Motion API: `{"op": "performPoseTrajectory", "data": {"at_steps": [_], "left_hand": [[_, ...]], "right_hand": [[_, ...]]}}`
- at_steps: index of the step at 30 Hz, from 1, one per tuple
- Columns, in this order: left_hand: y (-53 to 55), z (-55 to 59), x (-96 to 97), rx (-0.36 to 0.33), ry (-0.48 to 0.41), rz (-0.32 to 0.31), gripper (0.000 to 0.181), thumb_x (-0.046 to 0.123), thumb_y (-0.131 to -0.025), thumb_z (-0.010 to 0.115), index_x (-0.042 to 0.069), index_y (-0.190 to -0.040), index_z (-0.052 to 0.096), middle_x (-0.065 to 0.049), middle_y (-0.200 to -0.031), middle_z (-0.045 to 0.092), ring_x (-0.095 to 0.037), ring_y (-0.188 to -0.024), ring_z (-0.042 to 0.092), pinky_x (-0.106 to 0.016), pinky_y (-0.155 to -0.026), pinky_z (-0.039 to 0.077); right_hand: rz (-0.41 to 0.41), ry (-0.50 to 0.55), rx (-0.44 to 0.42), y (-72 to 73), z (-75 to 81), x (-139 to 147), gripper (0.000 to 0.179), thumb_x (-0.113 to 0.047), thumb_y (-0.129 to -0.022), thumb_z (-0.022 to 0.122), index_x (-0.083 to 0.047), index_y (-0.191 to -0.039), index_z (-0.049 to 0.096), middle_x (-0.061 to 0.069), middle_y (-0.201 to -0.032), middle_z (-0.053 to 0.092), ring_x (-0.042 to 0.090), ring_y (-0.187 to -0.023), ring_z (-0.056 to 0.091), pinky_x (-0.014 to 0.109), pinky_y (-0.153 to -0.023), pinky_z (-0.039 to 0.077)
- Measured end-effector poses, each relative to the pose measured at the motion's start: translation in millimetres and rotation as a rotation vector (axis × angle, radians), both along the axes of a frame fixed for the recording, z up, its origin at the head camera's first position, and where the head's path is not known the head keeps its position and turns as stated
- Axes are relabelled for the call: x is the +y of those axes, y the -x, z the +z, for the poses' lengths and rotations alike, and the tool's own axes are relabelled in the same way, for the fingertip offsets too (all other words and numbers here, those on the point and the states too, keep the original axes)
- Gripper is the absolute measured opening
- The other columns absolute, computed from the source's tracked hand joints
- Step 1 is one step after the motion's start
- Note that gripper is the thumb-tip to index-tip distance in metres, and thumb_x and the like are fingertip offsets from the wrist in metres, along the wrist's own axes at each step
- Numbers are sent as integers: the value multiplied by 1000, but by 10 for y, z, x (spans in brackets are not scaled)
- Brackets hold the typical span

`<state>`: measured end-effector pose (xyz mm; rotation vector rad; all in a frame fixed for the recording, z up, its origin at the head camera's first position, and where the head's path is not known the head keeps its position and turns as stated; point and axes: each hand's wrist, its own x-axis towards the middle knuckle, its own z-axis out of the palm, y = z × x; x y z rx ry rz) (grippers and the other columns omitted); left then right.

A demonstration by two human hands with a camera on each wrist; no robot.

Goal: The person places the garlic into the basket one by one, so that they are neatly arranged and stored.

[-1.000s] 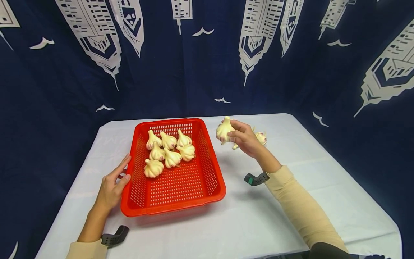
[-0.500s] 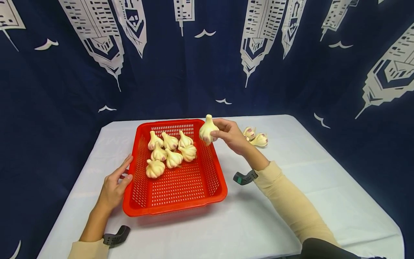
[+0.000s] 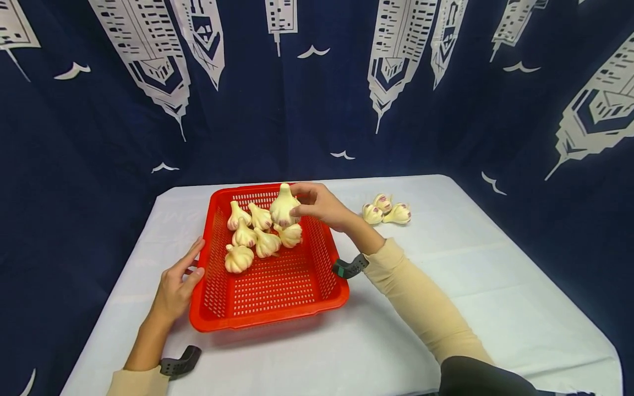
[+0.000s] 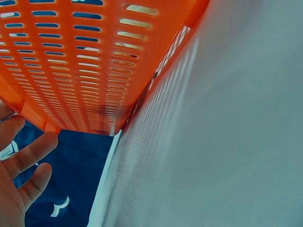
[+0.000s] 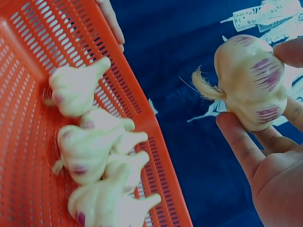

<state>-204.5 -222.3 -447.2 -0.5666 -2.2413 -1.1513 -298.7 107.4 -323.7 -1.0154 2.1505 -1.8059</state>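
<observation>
My right hand (image 3: 322, 205) pinches a garlic bulb (image 3: 284, 206) between thumb and fingers, above the far right part of the red basket (image 3: 269, 320). In the right wrist view this held garlic bulb (image 5: 251, 82) shows purple streaks and a tuft of roots. Several more garlic bulbs (image 3: 239, 258) lie in the basket, grouped toward its far left; the held one partly hides those behind it. My left hand (image 3: 173, 286) rests against the basket's left rim with its fingers extended. In the left wrist view, the left hand's fingers (image 4: 33, 153) touch the orange-looking basket wall (image 4: 90, 71).
Three garlic bulbs (image 3: 397, 213) lie together on the white-covered table (image 3: 446, 264), right of the basket. A dark blue cloth (image 3: 307, 110) with white building prints hangs behind the table. Black bands (image 3: 180, 362) sit at both wrists.
My right hand has carried the garlic bulb leftward from over the table to above the basket, uncovering the three bulbs on the right. My left hand stays at the basket's rim.
</observation>
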Motion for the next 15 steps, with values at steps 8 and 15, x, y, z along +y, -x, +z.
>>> {"op": "performPoseTrajectory", "data": {"at_steps": [8,15], "left_hand": [[-3,-1,1,-12,-4,-1,54,5,-89,58,2,-143,51,-16,-145,50,0,-91,57,-8,-76,42],[10,-9,-7,-4,-1,-2,54,4,-88,58,1,-142,52,-18,-144,50,-1,-91,57,-8,-75,42]], "right_hand": [[23,23,-27,-5,20,-226,43,7,-81,63,15,-123,57,16,-112,62,20,-95,65,31,-76,55],[32,-49,0,66,21,-397,41,4,-82,66,9,-122,61,13,-112,64,21,-94,67,38,-83,55]]}}
